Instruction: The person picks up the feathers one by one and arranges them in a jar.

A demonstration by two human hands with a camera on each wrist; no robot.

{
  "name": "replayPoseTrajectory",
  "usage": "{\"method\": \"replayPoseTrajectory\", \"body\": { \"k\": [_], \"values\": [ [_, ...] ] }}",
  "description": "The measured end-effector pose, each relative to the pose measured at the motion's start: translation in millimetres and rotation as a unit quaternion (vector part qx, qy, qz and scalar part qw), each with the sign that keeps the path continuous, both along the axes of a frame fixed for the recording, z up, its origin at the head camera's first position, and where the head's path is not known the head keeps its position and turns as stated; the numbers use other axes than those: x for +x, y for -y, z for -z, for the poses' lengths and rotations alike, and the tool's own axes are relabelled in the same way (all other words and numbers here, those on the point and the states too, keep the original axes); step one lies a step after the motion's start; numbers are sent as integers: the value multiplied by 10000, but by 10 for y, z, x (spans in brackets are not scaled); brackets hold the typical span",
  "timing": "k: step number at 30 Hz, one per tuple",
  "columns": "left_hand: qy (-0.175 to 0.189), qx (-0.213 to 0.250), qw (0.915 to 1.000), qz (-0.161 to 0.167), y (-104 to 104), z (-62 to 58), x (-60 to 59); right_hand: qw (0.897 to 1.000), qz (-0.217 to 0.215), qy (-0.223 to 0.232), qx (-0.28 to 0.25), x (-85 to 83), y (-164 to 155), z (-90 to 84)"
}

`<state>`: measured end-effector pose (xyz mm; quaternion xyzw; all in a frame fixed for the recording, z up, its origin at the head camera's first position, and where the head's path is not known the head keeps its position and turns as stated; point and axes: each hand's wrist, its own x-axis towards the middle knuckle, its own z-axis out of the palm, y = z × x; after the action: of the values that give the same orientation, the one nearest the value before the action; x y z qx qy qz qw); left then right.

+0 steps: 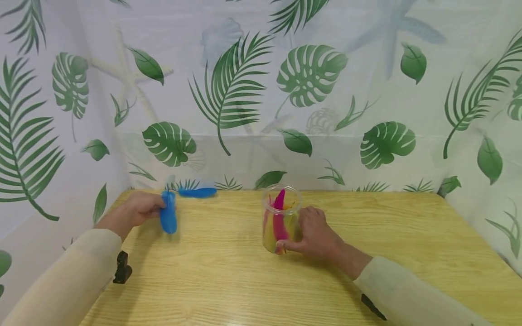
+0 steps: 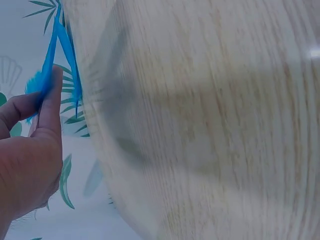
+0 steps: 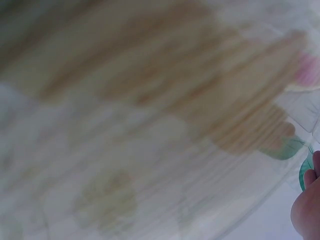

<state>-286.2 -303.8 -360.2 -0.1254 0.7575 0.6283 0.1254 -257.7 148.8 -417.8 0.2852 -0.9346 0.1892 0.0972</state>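
My left hand point(image 1: 140, 209) pinches two blue feathers point(image 1: 168, 216) near the table's far left corner; one hangs down, the other point(image 1: 197, 193) points right. In the left wrist view the feathers point(image 2: 50, 65) stick up between my thumb and a finger point(image 2: 50, 107). A clear plastic jar point(image 1: 280, 219) stands upright mid-table with a pink feather point(image 1: 279, 217) and yellow ones inside. My right hand point(image 1: 314, 233) wraps around the jar's right side. The right wrist view is blurred, with only the edge of my hand point(image 3: 307, 210) showing.
The wooden table point(image 1: 244, 280) is closed in by a leaf-patterned curtain point(image 1: 261, 90) at the back and both sides. Wrist camera straps sit on both cream sleeves point(image 1: 61, 280).
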Motion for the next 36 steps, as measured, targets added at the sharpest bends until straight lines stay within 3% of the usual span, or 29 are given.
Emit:
{"method": "replayPoseTrajectory", "body": {
  "k": [14, 36],
  "values": [
    [-206, 126, 9993, 281, -188, -122, -19, 9999, 143, 54, 58, -1, -6, -24],
    [56, 618, 9942, 884, -658, -200, -46, 9999, 111, 92, 24, 7, 3, -10]
  ]
}}
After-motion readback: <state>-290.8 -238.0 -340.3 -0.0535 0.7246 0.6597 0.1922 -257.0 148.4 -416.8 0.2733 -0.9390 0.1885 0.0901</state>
